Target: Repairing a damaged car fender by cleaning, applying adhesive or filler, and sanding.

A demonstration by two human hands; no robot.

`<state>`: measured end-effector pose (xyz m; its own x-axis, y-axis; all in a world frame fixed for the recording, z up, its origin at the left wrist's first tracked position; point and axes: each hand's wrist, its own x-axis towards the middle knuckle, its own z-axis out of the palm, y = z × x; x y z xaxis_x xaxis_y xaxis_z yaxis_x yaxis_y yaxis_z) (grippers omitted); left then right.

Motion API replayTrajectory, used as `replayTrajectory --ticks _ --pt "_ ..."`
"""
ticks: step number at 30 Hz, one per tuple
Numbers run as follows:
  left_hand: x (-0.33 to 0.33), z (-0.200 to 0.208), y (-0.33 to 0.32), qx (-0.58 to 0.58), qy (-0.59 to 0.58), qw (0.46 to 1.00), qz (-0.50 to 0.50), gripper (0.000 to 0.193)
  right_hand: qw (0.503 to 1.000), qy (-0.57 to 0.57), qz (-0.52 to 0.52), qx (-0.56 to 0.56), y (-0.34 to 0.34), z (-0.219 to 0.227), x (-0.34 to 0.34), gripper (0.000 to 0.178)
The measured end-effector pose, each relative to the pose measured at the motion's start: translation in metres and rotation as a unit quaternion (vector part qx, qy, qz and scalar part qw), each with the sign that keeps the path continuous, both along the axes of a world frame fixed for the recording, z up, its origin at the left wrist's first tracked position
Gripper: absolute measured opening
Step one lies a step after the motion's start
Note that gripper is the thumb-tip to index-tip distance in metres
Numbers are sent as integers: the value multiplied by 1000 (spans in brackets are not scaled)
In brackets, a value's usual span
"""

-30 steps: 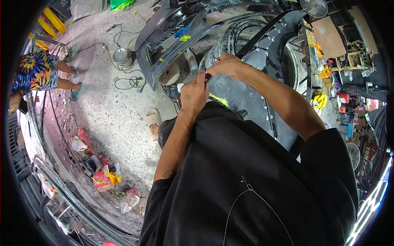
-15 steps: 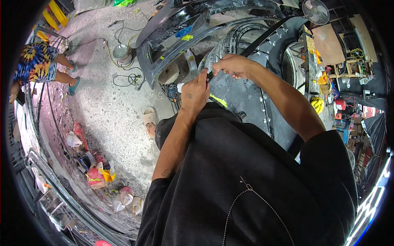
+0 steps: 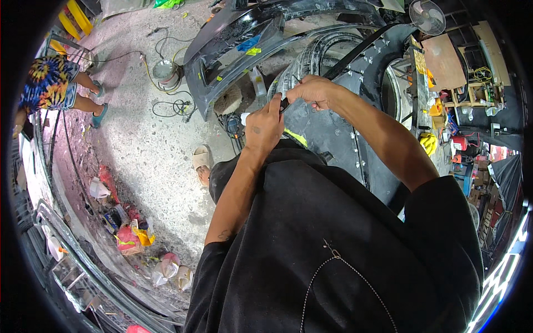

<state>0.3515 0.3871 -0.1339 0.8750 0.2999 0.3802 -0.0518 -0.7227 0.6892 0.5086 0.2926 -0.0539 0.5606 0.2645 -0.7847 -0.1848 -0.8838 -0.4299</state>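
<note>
In front of my body my left hand (image 3: 265,126) is wrapped round a slim object. Its white end (image 3: 244,118) sticks out on the left, and a short dark end (image 3: 284,104) shows toward my other hand; its kind is unclear. My right hand (image 3: 315,92) is closed right beside that dark end, fingers bent in, and what it grips is hidden. Under and beyond both hands lies a dark, dusty curved panel (image 3: 327,130) with a yellow-green strip (image 3: 296,137) near its edge. Stacked tires (image 3: 302,61) stand just past my fingers.
Large black curved car-body parts (image 3: 200,72) lie ahead. Left of my hands are a fluffy round pad (image 3: 227,101) and a blue-and-orange tool (image 3: 236,127). A bucket (image 3: 165,72) and cables (image 3: 176,108) sit on the floor. Another person (image 3: 50,83) stands far left; a fan (image 3: 427,16) is far right.
My right hand has shifted slightly and its fingers have curled in closer beside the dark end. My left hand has hardly moved.
</note>
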Motion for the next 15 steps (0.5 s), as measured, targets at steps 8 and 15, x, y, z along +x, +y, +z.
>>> replayTrajectory --ticks 8,15 --pt "0 -1 0 6 6 1000 5 44 1000 11 29 5 -1 0 2 31" --pt "0 -4 -1 -12 -3 1000 5 50 997 -9 74 10 -2 2 3 28"
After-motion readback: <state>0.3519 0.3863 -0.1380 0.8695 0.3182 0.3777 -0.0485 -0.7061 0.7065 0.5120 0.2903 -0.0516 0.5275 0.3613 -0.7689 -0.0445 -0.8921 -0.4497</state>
